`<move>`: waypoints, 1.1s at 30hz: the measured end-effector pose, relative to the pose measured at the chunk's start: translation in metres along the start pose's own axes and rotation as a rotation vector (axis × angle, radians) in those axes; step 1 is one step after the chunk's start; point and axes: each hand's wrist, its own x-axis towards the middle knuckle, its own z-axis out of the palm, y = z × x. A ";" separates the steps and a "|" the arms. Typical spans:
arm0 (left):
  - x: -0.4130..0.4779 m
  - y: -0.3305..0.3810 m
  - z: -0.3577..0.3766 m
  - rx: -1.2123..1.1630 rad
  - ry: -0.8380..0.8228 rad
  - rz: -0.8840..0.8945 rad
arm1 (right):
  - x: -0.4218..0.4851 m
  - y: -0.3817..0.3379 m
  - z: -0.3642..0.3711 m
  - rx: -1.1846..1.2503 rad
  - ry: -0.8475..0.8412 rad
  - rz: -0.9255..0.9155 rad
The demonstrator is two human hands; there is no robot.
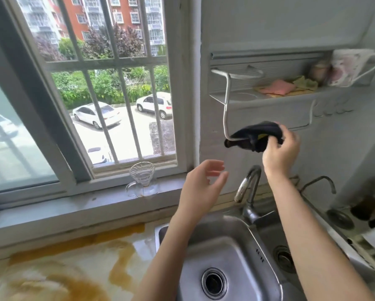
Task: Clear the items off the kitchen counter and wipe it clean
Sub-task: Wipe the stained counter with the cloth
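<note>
A dark cloth (256,135) with a bit of yellow showing drapes over the end of a bent metal wall rail (226,118). My right hand (280,151) is raised to it and grips the cloth's right end. My left hand (204,187) hovers lower, above the sink, fingers spread and holding nothing. The counter (62,270) at lower left is pale stone with brown-yellow stains and a wet sheen.
A steel sink (236,246) with a tap (248,190) lies below my arms. A glass coffee dripper (142,181) stands on the windowsill. A wall shelf (269,95) holds a mug (351,67), a jar and folded cloths. Dark items (369,209) sit at far right.
</note>
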 end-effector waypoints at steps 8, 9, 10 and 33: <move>-0.027 0.000 -0.034 -0.045 0.024 0.018 | -0.010 -0.084 -0.037 0.908 0.138 0.095; -0.032 0.001 -0.039 -0.054 0.023 0.018 | -0.018 -0.095 -0.042 0.961 0.069 0.114; -0.037 0.001 -0.043 -0.063 0.022 0.018 | -0.027 -0.103 -0.045 0.981 -0.009 0.142; -0.290 -0.202 -0.181 0.120 0.154 -0.552 | -0.370 -0.016 -0.029 0.506 -0.580 0.782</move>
